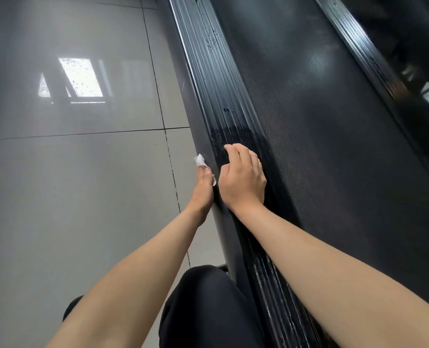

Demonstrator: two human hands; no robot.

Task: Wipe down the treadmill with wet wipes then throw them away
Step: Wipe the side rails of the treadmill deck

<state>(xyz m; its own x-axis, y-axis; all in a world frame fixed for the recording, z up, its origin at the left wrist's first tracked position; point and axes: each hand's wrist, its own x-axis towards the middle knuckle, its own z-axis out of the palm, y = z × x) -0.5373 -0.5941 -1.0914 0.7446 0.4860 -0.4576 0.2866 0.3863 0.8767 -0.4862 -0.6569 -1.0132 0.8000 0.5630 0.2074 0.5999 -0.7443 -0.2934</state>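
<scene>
One wet wipe (199, 160) is grasped in the left hand (203, 183) at the centre of the frame. The thumb is laid along it, and it is pressed to the outer edge of the treadmill (321, 146), where the frame meets the floor (83, 197). The right hand (242, 177) is set just beside it on the ribbed near rail (221, 96), fingers bent. Whether anything is held beneath it cannot be told. A damp, darker patch (238, 135) is seen on the rail just above the knuckles.

Several slips are judged possible. The wipe could be dragged out of the grip by the frame's edge and dropped to the tiles. The grooves could be skipped if only the ridge tops are touched. The bracing hand could slide on the wetted ribs.

Counted: two hands, one wipe in view, one treadmill with one belt (334, 184) and two rails, the far rail (359, 46) at upper right. One knee (208, 305) in dark cloth is seen at the bottom.
</scene>
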